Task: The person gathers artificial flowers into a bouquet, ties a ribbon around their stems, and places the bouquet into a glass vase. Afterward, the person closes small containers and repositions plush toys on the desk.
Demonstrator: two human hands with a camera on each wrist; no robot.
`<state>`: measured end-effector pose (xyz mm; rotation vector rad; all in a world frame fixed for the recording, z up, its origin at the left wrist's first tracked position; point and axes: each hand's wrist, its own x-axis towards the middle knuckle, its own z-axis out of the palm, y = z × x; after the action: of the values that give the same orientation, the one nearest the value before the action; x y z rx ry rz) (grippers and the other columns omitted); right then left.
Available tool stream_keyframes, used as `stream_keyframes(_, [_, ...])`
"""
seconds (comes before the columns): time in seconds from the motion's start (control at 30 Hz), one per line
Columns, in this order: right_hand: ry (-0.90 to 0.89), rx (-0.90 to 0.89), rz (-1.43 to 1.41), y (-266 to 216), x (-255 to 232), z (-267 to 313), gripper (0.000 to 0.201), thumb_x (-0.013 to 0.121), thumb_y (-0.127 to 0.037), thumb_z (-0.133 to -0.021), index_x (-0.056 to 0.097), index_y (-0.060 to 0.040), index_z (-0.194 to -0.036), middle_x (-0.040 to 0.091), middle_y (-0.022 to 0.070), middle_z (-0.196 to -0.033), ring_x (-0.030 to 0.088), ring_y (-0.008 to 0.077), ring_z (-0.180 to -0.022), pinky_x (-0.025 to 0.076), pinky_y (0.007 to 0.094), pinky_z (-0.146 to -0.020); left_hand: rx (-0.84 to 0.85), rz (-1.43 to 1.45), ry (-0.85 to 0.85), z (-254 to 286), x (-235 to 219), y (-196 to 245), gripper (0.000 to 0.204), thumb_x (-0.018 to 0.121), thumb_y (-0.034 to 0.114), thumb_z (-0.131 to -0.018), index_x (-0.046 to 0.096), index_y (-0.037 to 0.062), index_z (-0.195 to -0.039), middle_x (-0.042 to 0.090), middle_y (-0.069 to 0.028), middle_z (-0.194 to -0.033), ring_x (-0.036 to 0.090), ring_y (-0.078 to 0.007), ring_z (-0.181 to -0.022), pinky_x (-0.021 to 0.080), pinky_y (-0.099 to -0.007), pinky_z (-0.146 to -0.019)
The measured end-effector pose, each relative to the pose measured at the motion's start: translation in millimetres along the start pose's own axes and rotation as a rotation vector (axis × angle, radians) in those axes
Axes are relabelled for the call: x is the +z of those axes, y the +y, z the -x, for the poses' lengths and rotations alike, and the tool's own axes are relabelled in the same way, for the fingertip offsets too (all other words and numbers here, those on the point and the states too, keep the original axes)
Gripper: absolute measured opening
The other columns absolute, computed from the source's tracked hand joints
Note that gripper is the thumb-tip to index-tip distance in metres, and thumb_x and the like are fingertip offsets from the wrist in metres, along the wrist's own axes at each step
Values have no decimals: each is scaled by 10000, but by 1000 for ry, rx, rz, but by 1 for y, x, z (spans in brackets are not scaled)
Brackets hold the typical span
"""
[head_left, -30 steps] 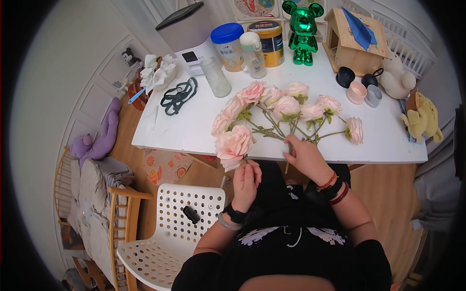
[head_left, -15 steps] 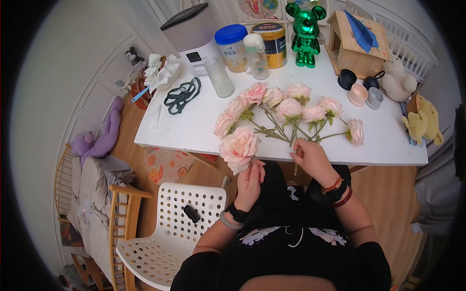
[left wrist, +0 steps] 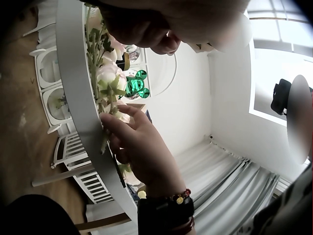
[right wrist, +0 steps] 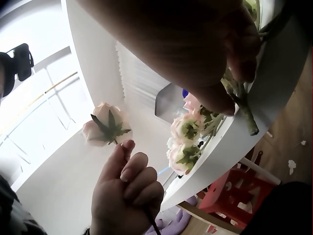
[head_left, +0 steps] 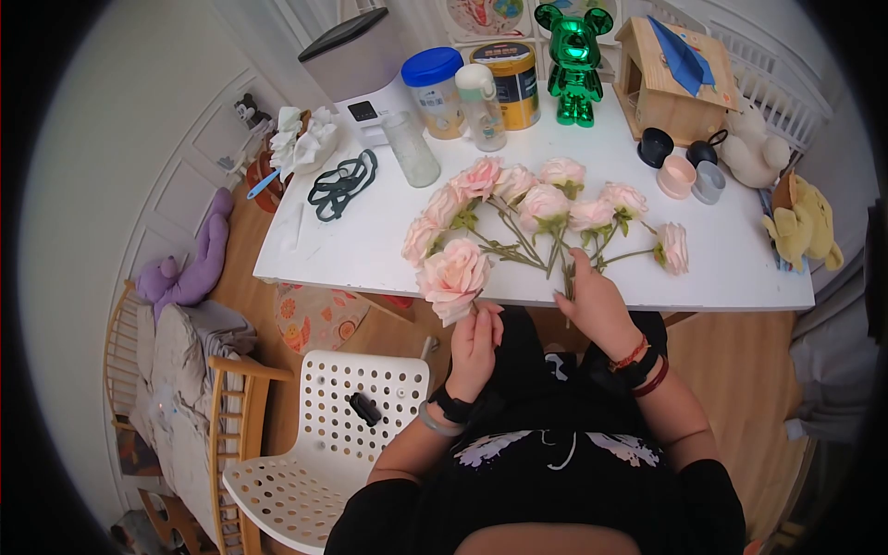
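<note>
In the head view my left hand [head_left: 474,347] pinches the stem of a pink rose [head_left: 453,279] in front of the table's edge. The right wrist view shows the underside of this rose's bloom [right wrist: 105,127] and its green sepals, held up above the fingertips. My right hand [head_left: 599,301] is at the table's front edge, its thumb and fingers around the stem of another rose [head_left: 544,205]. That stem's cut end [right wrist: 252,126] sticks out below the fingers in the right wrist view. More pink roses [head_left: 476,180] lie in a fan on the white table [head_left: 356,254].
Behind the roses stand a glass vase [head_left: 412,153], a bottle [head_left: 481,111], cans [head_left: 433,97] and a green bear figure [head_left: 575,69]. Dark green ribbon [head_left: 342,185] lies left. Small cups [head_left: 677,176] and a wooden house [head_left: 673,88] are right. A white chair [head_left: 351,435] stands front left.
My right hand has shifted slightly right along the table edge, its index finger now straighter along the stem. The left hand keeps its rose, moved slightly right.
</note>
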<state>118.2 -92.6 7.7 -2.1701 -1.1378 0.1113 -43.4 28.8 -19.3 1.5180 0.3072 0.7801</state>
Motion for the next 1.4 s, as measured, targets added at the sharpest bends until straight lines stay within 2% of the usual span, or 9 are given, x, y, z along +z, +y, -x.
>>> stream_keyframes(0.27, [-97,18,-58,9,-6,-4,450,667,-157,-743,485,67,-1088,602,209,-686,610,368,-665,491,416,-612,-13,12,8,-1,2,1,235,319,212,-1013,501,64,-991,421,9,-611,330,-48,-512,250,-179,-466])
stream_keyframes(0.43, [-7,0,-255,11,-4,-1,467,712,-120,-732,485,11,-1118,544,77,-616,545,194,-532,450,293,-523,-39,-12,-1,-2,3,3,255,305,210,-1016,500,46,-1009,437,-2,-630,358,-53,-523,286,-181,-469])
stream_keyframes(0.77, [-230,-243,-425,-16,1,27,518,701,-160,-772,441,-2,-1191,562,63,-586,581,214,-513,467,307,-510,29,203,122,-10,25,8,258,340,164,-1007,520,-11,-1062,590,-79,-837,551,-134,-726,448,-240,-650])
stream_keyframes(0.83, [-298,-213,-420,-17,4,28,529,694,-180,-775,436,-3,-1201,576,82,-629,591,238,-545,473,328,-522,75,-143,30,-5,15,-4,268,334,166,-1004,518,-10,-1089,604,-94,-992,586,-146,-883,456,-247,-788])
stream_keyframes(1.03, [-376,-276,-346,-20,3,29,437,681,-161,-765,466,-9,-1114,588,102,-737,607,279,-635,483,367,-574,178,-303,20,12,14,-33,284,374,92,-962,513,-41,-1172,576,-103,-1126,547,-167,-1014,427,-284,-875])
stream_keyframes(1.1, [-312,-357,-291,-18,4,29,354,673,-145,-761,486,-17,-1032,593,103,-742,605,305,-668,486,378,-598,104,-262,-25,19,7,-52,298,439,64,-941,495,-11,-1224,514,-149,-1238,478,-237,-1167,325,-321,-1024])
stream_keyframes(1.2, [-217,-418,-218,-18,2,30,307,669,-139,-750,500,-25,-981,592,111,-754,600,318,-697,488,386,-616,451,-539,55,21,5,-69,354,485,93,-933,445,28,-1278,489,-116,-1252,467,-229,-1178,337,-316,-1026])
stream_keyframes(1.3, [-191,-446,-189,-20,-2,30,275,662,-142,-738,520,-30,-945,591,118,-786,599,312,-711,490,392,-622,424,-865,24,14,12,-17,418,499,152,-935,376,67,-1325,467,-93,-1260,478,-208,-1158,394,-311,-985])
stream_keyframes(1.4, [-206,-499,-129,-18,-4,29,264,652,-144,-728,544,-31,-940,586,125,-814,596,312,-728,491,396,-630,394,-839,-31,24,-3,-51,388,469,202,-947,389,72,-1304,483,-85,-1236,500,-193,-1111,434,-304,-935])
